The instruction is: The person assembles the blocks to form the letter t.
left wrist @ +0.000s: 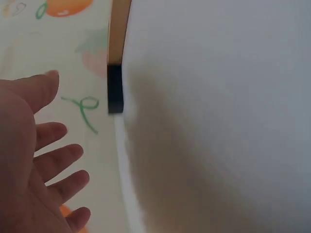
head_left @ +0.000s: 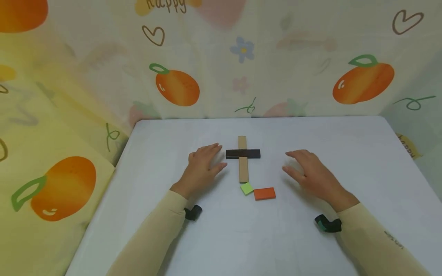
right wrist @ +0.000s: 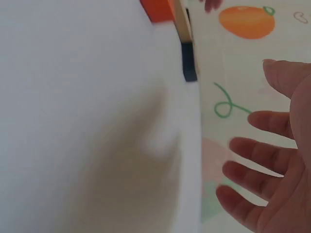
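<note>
A black block [head_left: 253, 154] lies crosswise with light wooden pieces [head_left: 243, 170] showing above and below its middle, forming a cross; whether the wood is one length or two I cannot tell. At the cross's lower end sits a small green tile [head_left: 246, 188], its corner close to an orange-red rectangular block [head_left: 264, 194]. My left hand [head_left: 202, 168] hovers just left of the black block, fingers spread and holding nothing. To the right, farther from the blocks, my right hand [head_left: 314, 176] is likewise relaxed, with thumb and fingers apart and nothing in them.
A white table [head_left: 221, 237] carries the blocks. Behind it hangs a patterned cloth [head_left: 283, 76] with oranges and hearts, and more cloth [head_left: 20, 153] runs along the left side. Dark wrist devices [head_left: 193, 212] sit under both sleeves.
</note>
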### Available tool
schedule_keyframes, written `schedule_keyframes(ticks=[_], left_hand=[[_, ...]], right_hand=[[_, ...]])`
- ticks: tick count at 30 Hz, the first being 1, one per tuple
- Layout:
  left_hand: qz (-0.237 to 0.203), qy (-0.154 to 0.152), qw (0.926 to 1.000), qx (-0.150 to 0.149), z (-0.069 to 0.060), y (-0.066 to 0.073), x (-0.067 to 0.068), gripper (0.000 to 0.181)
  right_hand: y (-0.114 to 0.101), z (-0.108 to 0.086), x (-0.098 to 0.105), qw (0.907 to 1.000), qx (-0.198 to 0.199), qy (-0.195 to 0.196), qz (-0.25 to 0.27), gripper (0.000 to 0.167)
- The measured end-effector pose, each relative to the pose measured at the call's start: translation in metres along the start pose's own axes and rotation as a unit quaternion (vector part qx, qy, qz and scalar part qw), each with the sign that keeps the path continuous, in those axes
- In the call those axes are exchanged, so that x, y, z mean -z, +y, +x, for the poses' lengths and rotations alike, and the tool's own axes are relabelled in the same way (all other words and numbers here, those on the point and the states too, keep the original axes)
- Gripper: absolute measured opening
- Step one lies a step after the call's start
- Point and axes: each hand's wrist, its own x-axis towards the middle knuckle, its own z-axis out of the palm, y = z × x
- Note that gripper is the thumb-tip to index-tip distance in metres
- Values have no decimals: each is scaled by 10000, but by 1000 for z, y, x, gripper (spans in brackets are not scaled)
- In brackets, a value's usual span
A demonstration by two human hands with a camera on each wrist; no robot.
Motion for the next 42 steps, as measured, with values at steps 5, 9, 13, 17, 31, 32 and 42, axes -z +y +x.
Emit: schedule_keyframes(ticks=[5, 9, 13, 17, 31, 32, 42], left_hand=[[768, -244, 9967, 19, 1, -10, 36, 81], [937, -77, 9956, 30, 0, -10, 62, 87], [963, -11, 9953, 92, -1, -4, 80, 97], [1046, -272, 9938, 256, -4, 3, 87, 113], [1126, -575, 9905, 541, -7, 9, 83, 128], [1143, -566, 9902, 564, -7, 9, 83, 128], [1283, -538, 9881, 651, -7, 7, 86, 134]], right_hand=[[-1, 16, 34, 9943, 172, 72, -1052, 69], [-7, 26, 55, 9887, 200, 30, -1487, 77], [-15, 31, 69, 9856, 36, -139, -1682, 86], [-21, 32, 76, 9813, -216, -421, -1866, 97], [-31, 30, 68, 9771, -480, -886, -1875, 112], [-31, 30, 66, 9772, -492, -895, -1861, 112], [-25, 23, 63, 9759, -651, -928, -1863, 113]])
